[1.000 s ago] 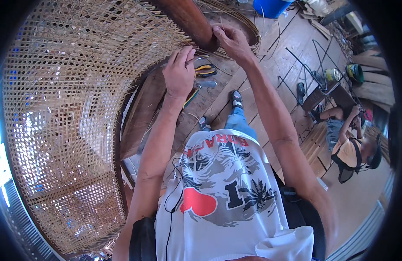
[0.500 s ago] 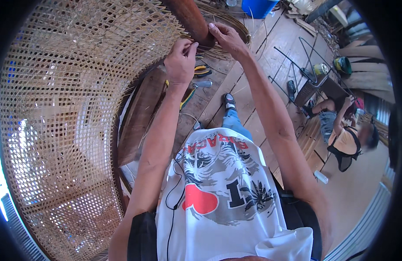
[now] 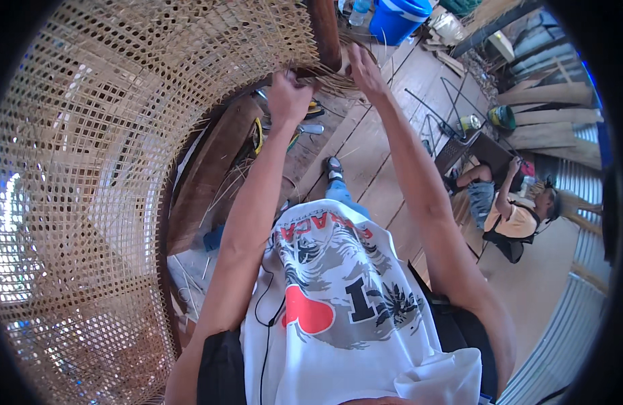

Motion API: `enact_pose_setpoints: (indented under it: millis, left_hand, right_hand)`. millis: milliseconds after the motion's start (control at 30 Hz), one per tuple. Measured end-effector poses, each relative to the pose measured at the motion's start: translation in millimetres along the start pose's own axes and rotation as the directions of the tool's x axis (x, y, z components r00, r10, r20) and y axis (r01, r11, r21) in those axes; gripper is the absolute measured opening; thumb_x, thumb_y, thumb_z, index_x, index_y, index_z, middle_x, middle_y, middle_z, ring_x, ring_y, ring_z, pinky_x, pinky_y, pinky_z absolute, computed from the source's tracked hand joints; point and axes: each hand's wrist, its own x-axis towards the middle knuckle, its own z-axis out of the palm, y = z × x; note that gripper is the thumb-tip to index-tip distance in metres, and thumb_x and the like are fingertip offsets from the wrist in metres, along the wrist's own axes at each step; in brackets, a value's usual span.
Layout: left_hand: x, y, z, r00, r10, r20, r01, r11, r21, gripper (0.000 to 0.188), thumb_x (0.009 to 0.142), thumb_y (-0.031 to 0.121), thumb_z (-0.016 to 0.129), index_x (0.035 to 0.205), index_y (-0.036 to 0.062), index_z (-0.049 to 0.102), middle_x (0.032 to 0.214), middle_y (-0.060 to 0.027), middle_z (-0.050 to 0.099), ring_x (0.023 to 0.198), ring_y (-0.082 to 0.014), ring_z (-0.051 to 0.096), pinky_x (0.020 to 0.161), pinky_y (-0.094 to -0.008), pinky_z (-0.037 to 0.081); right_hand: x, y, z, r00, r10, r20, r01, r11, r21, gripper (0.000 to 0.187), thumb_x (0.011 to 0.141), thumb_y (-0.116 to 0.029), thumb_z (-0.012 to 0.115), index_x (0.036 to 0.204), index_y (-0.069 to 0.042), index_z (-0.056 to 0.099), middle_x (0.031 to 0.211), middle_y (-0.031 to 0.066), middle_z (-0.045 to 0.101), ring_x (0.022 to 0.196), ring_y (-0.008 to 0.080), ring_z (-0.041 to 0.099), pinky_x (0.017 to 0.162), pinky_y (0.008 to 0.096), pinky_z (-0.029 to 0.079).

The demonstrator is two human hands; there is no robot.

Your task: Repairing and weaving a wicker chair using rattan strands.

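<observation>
A large panel of woven cane webbing (image 3: 102,182) fills the left side, its trimmed strand ends running along a dark wooden frame. My left hand (image 3: 289,98) is at the panel's upper edge, with its fingers curled in and slightly blurred. Whatever it pinches there is too small to make out. My right hand (image 3: 366,73) is just right of a brown wooden post (image 3: 325,34), fingers stretched out and together, with nothing visible in it. Coiled cane strands (image 3: 338,84) lie below the post, between the hands.
Yellow-and-black pliers (image 3: 259,137) and a metal-ended tool (image 3: 311,129) lie on the plank floor by a wooden board (image 3: 213,175). A blue bucket (image 3: 398,23) stands at the far side. Rightward, another person (image 3: 510,209) sits near a dark woven chair (image 3: 466,148) with thin metal legs.
My view has shifted, so the post appears more upright. The right hand has come off the post's end, fingers straightened. The left hand stays at the cane edge, curled.
</observation>
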Motion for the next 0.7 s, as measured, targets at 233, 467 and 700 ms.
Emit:
enact_pose_setpoints:
  millis: [233, 467, 700]
  left_hand:
    - [-96.7, -139.9, -7.8, 0.932, -0.107, 0.347, 0.132, 0.990, -0.050, 0.054, 0.122, 0.048, 0.084, 0.133, -0.0050, 0.077, 0.111, -0.0231, 0.095, 0.105, -0.0417, 0.093, 0.099, -0.0544, 0.071]
    - [-92.6, -115.6, 38.9, 0.914, 0.318, 0.253, -0.226, 0.915, -0.333, 0.066, 0.117, 0.060, 0.095, 0.143, -0.0015, 0.093, 0.107, -0.0138, 0.096, 0.105, -0.0234, 0.092, 0.096, -0.0415, 0.070]
    - [-77.3, -102.8, 4.4, 0.891, 0.274, 0.362, -0.129, 0.917, -0.377, 0.031, 0.118, 0.038, 0.096, 0.130, 0.0104, 0.099, 0.111, -0.0081, 0.098, 0.098, -0.0165, 0.088, 0.091, -0.0383, 0.068]
  right_hand:
    - [-180.5, 124.2, -60.1, 0.929, 0.360, -0.084, -0.344, 0.758, -0.555, 0.042, 0.132, -0.038, 0.066, 0.132, -0.001, 0.085, 0.120, 0.0333, 0.087, 0.114, 0.0519, 0.085, 0.102, 0.0578, 0.065]
    - [-175.3, -29.0, -9.6, 0.928, 0.201, 0.313, -0.071, 0.922, -0.380, 0.033, 0.124, -0.032, 0.078, 0.131, -0.002, 0.090, 0.122, 0.0267, 0.091, 0.116, 0.0440, 0.088, 0.102, 0.0537, 0.067]
    - [-134.4, -79.2, -4.9, 0.866, 0.161, 0.473, 0.038, 0.923, -0.383, 0.026, 0.119, -0.023, 0.081, 0.128, -0.001, 0.090, 0.115, 0.0244, 0.089, 0.111, 0.0422, 0.086, 0.098, 0.0537, 0.066]
